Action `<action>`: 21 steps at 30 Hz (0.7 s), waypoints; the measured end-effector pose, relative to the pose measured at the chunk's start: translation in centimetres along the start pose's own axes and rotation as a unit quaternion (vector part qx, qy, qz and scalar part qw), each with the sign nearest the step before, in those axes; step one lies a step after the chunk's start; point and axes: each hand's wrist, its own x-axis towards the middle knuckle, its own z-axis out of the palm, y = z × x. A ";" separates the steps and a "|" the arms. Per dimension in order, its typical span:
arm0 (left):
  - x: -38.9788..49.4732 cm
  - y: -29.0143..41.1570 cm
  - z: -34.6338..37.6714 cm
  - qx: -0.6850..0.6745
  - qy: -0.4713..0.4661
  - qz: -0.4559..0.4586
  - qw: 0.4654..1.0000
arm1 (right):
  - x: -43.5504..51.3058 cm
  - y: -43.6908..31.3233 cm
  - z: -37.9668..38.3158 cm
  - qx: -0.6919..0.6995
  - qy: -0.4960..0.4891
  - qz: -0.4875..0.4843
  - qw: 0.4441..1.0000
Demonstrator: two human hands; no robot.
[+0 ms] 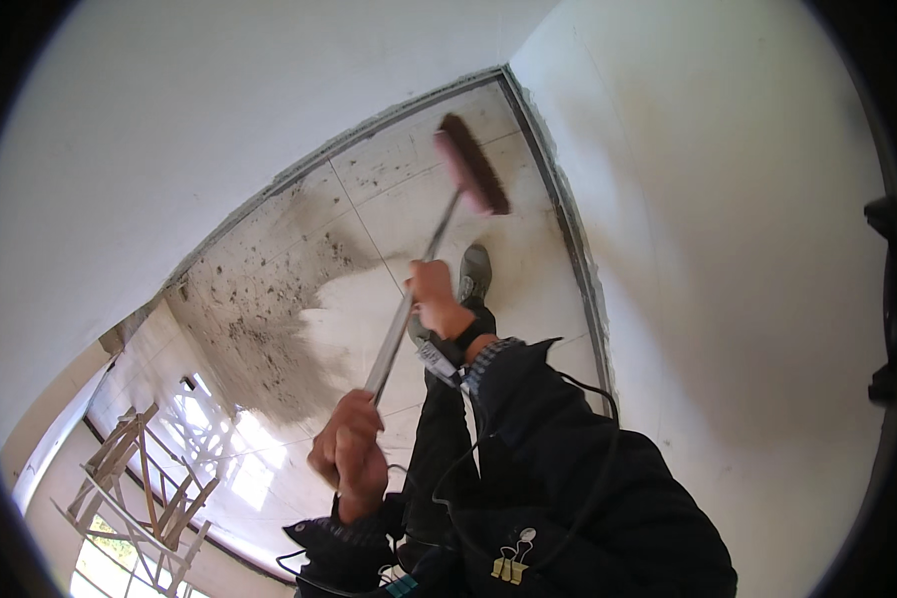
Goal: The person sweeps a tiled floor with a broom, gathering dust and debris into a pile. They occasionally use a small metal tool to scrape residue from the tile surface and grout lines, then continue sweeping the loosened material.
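Note:
A push broom with a pink head and dark brown bristles (472,164) is held over the tiled floor near the room's corner, its head slightly blurred. Its metal handle (393,340) slants down towards me. My left hand (351,448) is closed round the handle near its lower end in the picture. Farther up the shaft, my right hand (435,295) grips it too, with a dark band at the wrist. Dark dirt and dust (269,336) lie scattered across the pale tiles left of the broom.
White walls meet at the corner, with a dark strip (568,217) along their base. My shoe (476,270) stands below the broom head. A wooden frame structure (138,478) stands at lower left near a bright window (108,557). Black cables hang across my jacket.

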 end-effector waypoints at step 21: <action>-6.2 5.6 -3.4 -0.062 -0.293 0.057 0.952 | -13.3 1.9 -4.0 0.320 0.143 0.053 0.935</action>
